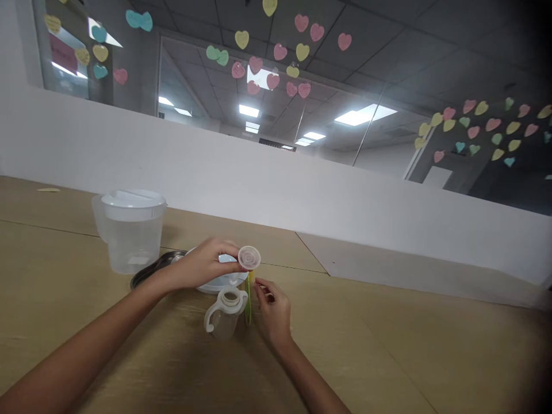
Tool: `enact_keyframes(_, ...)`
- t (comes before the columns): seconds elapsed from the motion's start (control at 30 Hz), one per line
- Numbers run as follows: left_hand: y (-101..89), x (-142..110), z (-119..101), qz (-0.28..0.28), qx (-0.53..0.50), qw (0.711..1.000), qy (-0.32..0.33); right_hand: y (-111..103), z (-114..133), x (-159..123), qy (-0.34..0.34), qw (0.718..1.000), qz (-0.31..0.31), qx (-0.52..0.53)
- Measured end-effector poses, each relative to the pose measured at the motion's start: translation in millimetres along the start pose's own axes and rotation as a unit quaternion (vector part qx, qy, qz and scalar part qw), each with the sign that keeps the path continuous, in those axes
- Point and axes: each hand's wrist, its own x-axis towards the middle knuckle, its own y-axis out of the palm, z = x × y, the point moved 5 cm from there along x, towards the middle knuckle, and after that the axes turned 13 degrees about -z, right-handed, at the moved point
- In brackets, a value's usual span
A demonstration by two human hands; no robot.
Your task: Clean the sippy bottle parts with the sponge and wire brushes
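My left hand (206,263) is closed round a small round pale lid-like piece (249,257), held up above the table. Just below it stands a small clear bottle (225,315) with a white handle ring and an open top. My right hand (272,309) is to the right of the bottle, fingers pinched on a thin yellow-green stick-like thing (249,299) that stands upright beside the bottle. Behind the bottle, partly hidden by my left hand, sits a white bowl-shaped base (218,283).
A clear plastic pitcher (129,230) with a lid stands at the left on the wooden table (388,345). A dark tray edge (150,269) shows by my left wrist. A white partition wall (302,190) runs behind the table, with heart stickers on glass above.
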Motion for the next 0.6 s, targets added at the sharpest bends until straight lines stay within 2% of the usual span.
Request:
enact_keyframes(0.27,7.7,3.1,18.6,0.021,-0.023,0.999,-0.016,0.7,-1.0,0.8,0.000,1.000,0.005,0.001)
enact_keyframes(0.6,4.0,4.5,21.0,0.003,-0.021,0.999,-0.024,1.0,-1.8,0.5,-0.001,1.000,0.005,0.006)
